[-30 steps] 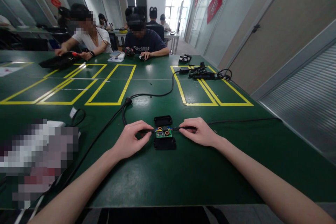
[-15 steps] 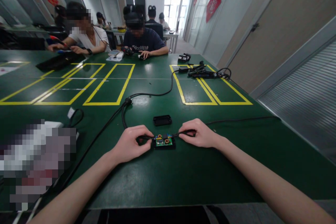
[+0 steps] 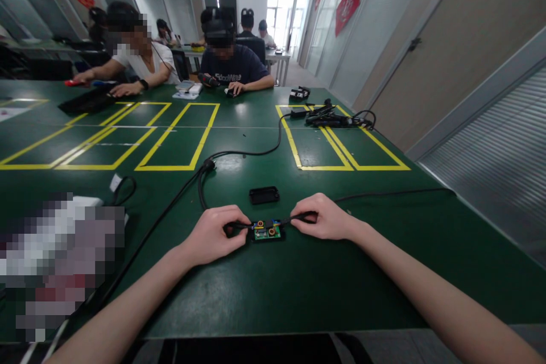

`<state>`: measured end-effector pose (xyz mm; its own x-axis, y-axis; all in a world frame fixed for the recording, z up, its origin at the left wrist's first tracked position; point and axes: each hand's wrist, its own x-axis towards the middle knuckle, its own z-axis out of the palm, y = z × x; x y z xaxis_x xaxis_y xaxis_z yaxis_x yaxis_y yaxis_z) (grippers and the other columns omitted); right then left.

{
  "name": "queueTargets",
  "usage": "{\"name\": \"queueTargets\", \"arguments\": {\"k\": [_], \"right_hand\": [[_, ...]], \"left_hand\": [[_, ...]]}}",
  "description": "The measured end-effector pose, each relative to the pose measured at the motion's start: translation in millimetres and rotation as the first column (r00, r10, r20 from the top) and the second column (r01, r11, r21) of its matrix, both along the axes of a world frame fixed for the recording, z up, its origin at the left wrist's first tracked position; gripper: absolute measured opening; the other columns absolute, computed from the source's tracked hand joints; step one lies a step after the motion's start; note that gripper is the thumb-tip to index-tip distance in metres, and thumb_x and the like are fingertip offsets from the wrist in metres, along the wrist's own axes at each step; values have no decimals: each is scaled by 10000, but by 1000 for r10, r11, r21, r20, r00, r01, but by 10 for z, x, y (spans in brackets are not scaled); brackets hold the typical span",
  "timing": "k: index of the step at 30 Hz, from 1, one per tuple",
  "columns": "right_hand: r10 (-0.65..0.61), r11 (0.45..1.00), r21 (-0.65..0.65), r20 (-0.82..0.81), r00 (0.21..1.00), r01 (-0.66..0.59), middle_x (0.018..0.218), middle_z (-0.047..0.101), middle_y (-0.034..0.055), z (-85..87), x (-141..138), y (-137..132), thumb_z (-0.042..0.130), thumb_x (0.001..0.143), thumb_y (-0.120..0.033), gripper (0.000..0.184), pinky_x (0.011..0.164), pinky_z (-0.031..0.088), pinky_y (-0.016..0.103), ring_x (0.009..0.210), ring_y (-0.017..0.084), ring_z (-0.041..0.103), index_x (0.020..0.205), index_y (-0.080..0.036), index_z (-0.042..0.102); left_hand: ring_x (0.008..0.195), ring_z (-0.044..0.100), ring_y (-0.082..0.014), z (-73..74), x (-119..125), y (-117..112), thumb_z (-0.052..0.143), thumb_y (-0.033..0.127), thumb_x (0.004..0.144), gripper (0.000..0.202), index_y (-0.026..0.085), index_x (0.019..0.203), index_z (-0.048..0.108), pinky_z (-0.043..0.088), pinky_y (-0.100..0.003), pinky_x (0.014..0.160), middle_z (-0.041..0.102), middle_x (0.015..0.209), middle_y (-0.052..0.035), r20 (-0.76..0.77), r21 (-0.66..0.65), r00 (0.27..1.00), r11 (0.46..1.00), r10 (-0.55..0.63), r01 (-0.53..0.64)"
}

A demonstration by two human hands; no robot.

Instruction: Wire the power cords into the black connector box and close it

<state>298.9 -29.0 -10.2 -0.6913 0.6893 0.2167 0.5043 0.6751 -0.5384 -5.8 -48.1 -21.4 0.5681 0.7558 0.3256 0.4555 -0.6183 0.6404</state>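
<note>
A green circuit board (image 3: 267, 232) with copper-wound coils sits in or over a black plastic housing half (image 3: 282, 235) on the table. At its left end, my left hand (image 3: 219, 233) pinches the black cable (image 3: 234, 224) close to where its coloured wires meet the board. My right hand (image 3: 321, 217) is closed on the other black cable (image 3: 297, 218), which enters the board from the right. Just beyond the board lies a black housing cover (image 3: 264, 195), its hollow side up, touched by neither hand. The fingertips of my left hand are close against the housing's edge.
A cable with a plug (image 3: 208, 165) runs across the green table (image 3: 362, 284). Several black adapters and cords (image 3: 326, 118) lie piled at the far right. Two people sit opposite, one beside a black tray (image 3: 87, 99). A blurred-out item (image 3: 72, 261) lies at left.
The circuit board and my left fingers have shifted very slightly right. My right hand keeps its hold. Across the table, the person at left has moved a red-handled tool leftward and lowered a hand to the tray.
</note>
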Motion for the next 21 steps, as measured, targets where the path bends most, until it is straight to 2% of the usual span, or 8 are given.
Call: {"name": "queueTargets", "arguments": {"k": [4, 11, 17, 21], "right_hand": [[-9, 1000, 17, 23, 1000, 8, 652, 689, 11, -11, 7, 10, 616, 917, -275, 214, 557, 411, 255, 503, 117, 536, 814, -173, 774], [-28, 999, 21, -10, 1000, 28, 775, 791, 44, -70, 7, 30, 598, 930, -300, 298, 553, 422, 237, 474, 101, 547, 1091, -164, 808], [3, 1000, 4, -21, 1000, -3, 625, 708, 6, -82, -23, 24, 581, 931, -274, 286, 556, 421, 238, 462, 106, 518, 1063, -156, 806], [-1, 1000, 16, -13, 1000, 2, 671, 710, 13, -90, -41, 16, 579, 887, -206, 248, 558, 429, 232, 475, 98, 519, 1000, -151, 793]], "left_hand": [[691, 667, -134, -29, -2, 8, 626, 191, 867, 135, 182, 902, 757, 490, -218, 609, 733, 826, -22, -18, -7, 1000, 1000, 5, -5], [701, 667, -139, -21, 20, 24, 627, 176, 885, 144, 190, 921, 765, 488, -229, 631, 746, 853, -18, -51, -14, 995, 996, 83, -84], [725, 681, -150, -24, 17, 31, 637, 171, 896, 127, 191, 919, 759, 504, -237, 651, 746, 850, -18, -29, -3, 995, 996, 91, -91], [814, 701, -175, -29, 9, 42, 639, 169, 922, 133, 193, 957, 765, 540, -268, 739, 756, 889, -30, -12, 35, 998, 997, 66, -66]]}}
